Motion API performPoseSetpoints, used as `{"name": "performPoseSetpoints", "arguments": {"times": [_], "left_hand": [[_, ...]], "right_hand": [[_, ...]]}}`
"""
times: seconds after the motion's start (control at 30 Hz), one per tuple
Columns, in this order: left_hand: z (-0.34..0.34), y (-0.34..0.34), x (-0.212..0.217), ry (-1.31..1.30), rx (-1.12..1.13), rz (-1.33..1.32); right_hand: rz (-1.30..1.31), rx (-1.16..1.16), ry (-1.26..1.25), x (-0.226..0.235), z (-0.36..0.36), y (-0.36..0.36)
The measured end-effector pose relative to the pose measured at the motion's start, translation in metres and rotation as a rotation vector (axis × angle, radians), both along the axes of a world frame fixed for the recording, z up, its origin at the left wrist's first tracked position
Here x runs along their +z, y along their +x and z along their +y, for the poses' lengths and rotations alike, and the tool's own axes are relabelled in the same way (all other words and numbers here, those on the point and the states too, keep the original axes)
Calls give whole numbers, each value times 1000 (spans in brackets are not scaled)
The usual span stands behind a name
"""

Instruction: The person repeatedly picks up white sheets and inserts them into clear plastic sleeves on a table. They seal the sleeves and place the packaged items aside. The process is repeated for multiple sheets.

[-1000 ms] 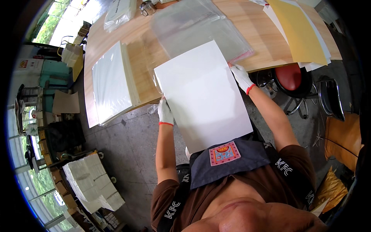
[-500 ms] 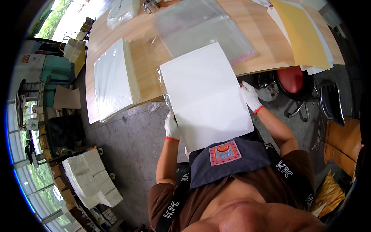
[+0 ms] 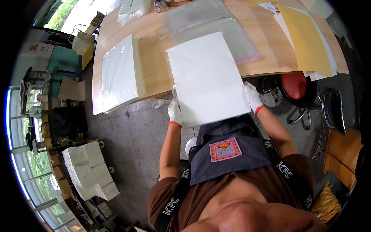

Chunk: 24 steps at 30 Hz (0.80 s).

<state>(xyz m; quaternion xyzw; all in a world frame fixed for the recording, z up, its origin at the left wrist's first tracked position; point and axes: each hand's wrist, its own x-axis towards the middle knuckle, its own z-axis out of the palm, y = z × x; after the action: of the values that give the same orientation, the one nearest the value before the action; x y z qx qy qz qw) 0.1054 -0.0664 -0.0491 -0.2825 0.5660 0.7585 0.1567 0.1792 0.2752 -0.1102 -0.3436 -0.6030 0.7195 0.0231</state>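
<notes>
Left hand (image 3: 175, 112) and right hand (image 3: 253, 96) fingers grasp white sheet (image 3: 206, 77) near corners; keep pull even, clear bag (image 3: 216, 27) beyond fingers flat

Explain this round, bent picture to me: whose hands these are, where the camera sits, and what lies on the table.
The camera sits on the person's head and looks down, so you see their own chest, apron and forearms from above. Its wide lens bends straight edges and darkens the corners. No machine is here, only two white-gloved hands. The left hand and the right hand each hold a side of a large white sheet, whose far part lies on the wooden table while its near edge hangs past it. Also on the table: a stack of white sheets to the left, clear plastic bags beyond, and yellow paper to the right. A red stool stands below.
</notes>
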Motion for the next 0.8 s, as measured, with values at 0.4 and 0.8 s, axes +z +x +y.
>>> {"name": "performPoseSetpoints", "arguments": {"times": [0.4,0.8], "left_hand": [[-2,23,-22,-161,-219,102],[-59,-21,24,-679,-790,301]], "right_hand": [[19,303,608,-24,43,14],[-213,714,439,38,20,-13]]}}
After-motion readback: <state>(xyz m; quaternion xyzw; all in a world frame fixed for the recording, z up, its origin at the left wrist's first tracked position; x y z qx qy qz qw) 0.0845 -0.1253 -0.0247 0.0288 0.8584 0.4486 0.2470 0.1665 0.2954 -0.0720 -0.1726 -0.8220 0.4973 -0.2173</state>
